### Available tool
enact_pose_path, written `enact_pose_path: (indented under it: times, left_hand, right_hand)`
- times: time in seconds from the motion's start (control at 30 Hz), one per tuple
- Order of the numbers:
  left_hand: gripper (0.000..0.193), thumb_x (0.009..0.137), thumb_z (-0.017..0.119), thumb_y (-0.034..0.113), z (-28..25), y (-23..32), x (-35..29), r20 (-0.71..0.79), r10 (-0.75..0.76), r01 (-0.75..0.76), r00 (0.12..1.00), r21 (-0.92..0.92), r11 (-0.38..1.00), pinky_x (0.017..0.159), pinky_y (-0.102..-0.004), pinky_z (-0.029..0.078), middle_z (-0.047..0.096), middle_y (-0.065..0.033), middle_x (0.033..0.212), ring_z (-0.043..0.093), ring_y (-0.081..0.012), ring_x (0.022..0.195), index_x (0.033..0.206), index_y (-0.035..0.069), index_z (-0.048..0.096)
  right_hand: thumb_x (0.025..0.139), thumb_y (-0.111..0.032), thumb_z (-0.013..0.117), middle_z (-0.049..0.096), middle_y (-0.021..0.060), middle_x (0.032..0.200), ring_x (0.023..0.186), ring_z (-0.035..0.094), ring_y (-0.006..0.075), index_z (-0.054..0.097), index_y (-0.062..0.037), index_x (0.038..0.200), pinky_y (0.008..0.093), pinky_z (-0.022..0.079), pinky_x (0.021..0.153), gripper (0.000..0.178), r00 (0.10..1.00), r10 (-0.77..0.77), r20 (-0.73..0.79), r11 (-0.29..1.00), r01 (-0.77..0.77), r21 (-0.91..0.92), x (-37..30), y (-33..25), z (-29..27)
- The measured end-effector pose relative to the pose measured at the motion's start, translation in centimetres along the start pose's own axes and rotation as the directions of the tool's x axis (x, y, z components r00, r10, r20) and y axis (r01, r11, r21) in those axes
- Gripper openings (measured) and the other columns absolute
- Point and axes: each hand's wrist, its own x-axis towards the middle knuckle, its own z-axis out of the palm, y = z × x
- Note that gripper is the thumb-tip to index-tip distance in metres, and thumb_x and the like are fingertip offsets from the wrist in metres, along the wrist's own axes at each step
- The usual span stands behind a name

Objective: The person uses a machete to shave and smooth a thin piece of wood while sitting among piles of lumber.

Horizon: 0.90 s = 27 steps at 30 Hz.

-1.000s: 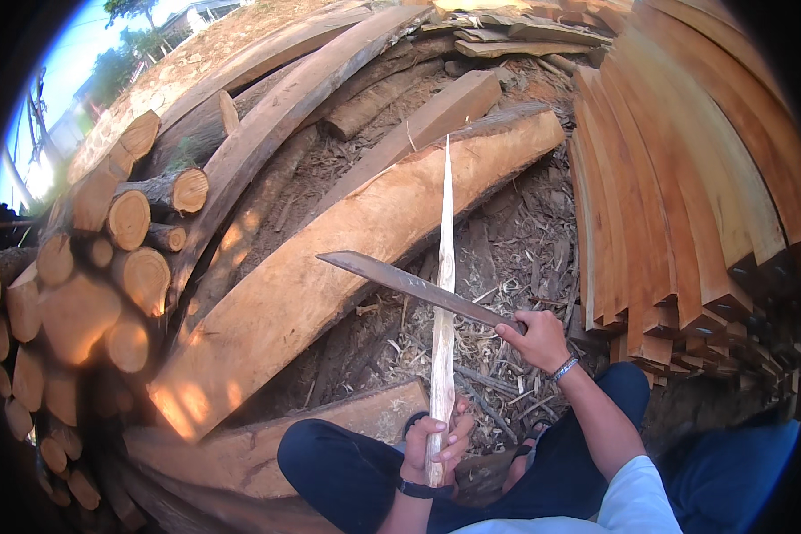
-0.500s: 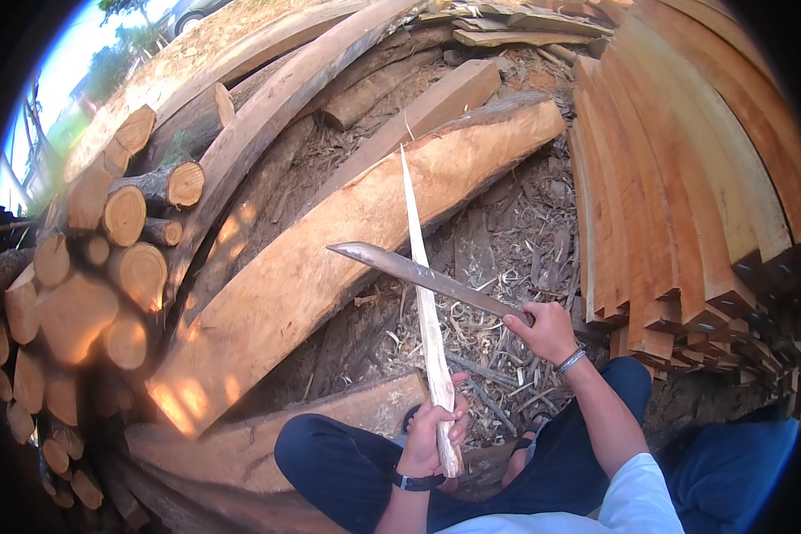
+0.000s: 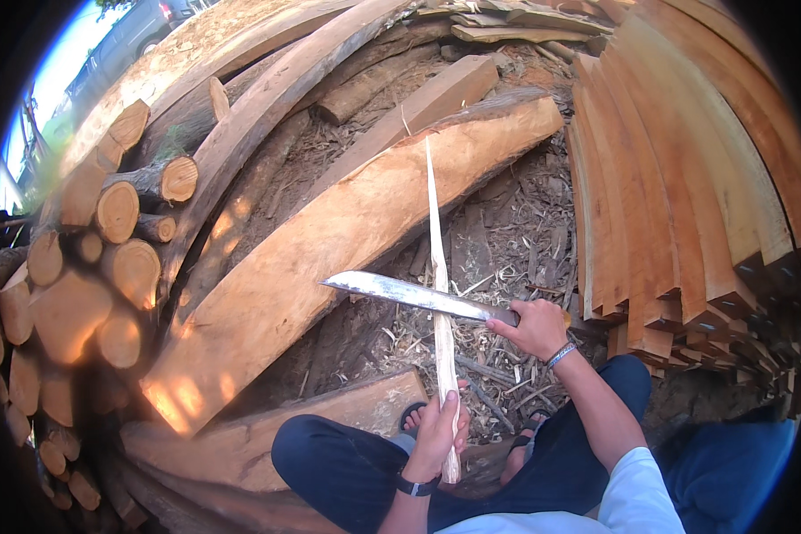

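My left hand (image 3: 438, 429) is closed round the thick lower end of a pale, peeled wooden stick (image 3: 443, 351), which narrows to a sharp point at its far end. It stands out away from me, between my bent knees. My right hand (image 3: 536, 329) grips the dark handle of a machete (image 3: 400, 292). The long blade points left and crosses the stick at about mid-length, lying against it or just over it; whether the edge bites in cannot be seen. Thin curled wood shavings (image 3: 489, 347) litter the ground beyond my feet.
A large sawn slab (image 3: 329, 258) lies slantwise in front of me, with a shorter plank (image 3: 285, 436) by my left knee. Cut logs (image 3: 89, 294) are piled at left. Stacked boards (image 3: 676, 178) rise at right. A vehicle (image 3: 125, 49) shows far left.
The machete has slid lower along the stick toward my left hand, and its blade now catches bright light. The stick's tip has swung right. More of the vehicle shows.
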Motion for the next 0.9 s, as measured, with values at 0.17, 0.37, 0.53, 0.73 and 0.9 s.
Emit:
enact_pose_path:
  times: [0.17, 0.37, 0.53, 0.73, 0.9]
  left_hand:
    - [0.042, 0.111, 0.035, 0.031, 0.1, 0.0, -0.4, 0.016, -0.001, 0.001, 1.000, 0.058, 0.998, 0.040, -0.0208, 0.036, 0.043, 0.0010, 0.069, 0.039, -0.0047, 0.044, 0.138, 0.000, 0.044]
    - [0.039, 0.111, 0.036, 0.029, 0.3, 0.6, -0.5, 0.033, -0.008, 0.006, 0.999, 0.067, 0.998, 0.041, -0.0211, 0.037, 0.044, 0.0009, 0.069, 0.039, -0.0048, 0.045, 0.136, 0.000, 0.045]
    - [0.038, 0.111, 0.037, 0.028, 0.3, -0.1, -0.6, 0.030, -0.012, 0.008, 0.999, 0.106, 0.994, 0.041, -0.0209, 0.036, 0.044, 0.0010, 0.069, 0.040, -0.0047, 0.045, 0.135, 0.000, 0.046]
    - [0.038, 0.111, 0.037, 0.027, 0.3, 0.5, -0.6, 0.029, 0.005, -0.009, 1.000, 0.125, 0.992, 0.040, -0.0212, 0.036, 0.045, 0.0007, 0.069, 0.040, -0.0046, 0.045, 0.135, 0.000, 0.046]
    - [0.039, 0.111, 0.037, 0.029, 0.6, 0.7, -0.6, 0.031, 0.010, -0.013, 0.999, 0.086, 0.996, 0.040, -0.0215, 0.036, 0.045, 0.0006, 0.069, 0.040, -0.0049, 0.045, 0.135, 0.000, 0.046]
  right_hand:
    - [0.080, -0.076, 0.061, 0.065, 0.0197, 0.062, 0.066, 0.069, 0.0373, 0.071, -0.0041, 0.072, 0.0477, 0.054, 0.063, 0.073, 1.000, -0.011, -0.015, 1.000, 0.011, 0.018, 0.1, 0.4, -0.1]
    - [0.081, -0.077, 0.058, 0.065, 0.0204, 0.063, 0.066, 0.068, 0.0379, 0.072, -0.0031, 0.075, 0.0482, 0.053, 0.063, 0.076, 1.000, 0.007, -0.020, 0.999, -0.006, 0.052, 0.1, 0.5, 0.4]
    - [0.082, -0.077, 0.056, 0.066, 0.0207, 0.065, 0.070, 0.069, 0.0377, 0.073, -0.0038, 0.077, 0.0489, 0.054, 0.065, 0.076, 0.999, 0.045, -0.011, 0.999, -0.045, 0.006, 0.9, 1.0, 0.1]
    - [0.082, -0.077, 0.056, 0.065, 0.0207, 0.064, 0.071, 0.069, 0.0382, 0.072, -0.0032, 0.075, 0.0490, 0.054, 0.067, 0.076, 0.997, 0.032, 0.071, 0.997, -0.036, 0.062, -0.3, 0.5, -0.6]
    - [0.080, -0.073, 0.061, 0.064, 0.0168, 0.061, 0.064, 0.067, 0.0367, 0.074, -0.0071, 0.080, 0.0492, 0.051, 0.062, 0.068, 0.997, -0.014, -0.075, 1.000, 0.016, 0.022, 0.5, 1.0, 0.3]
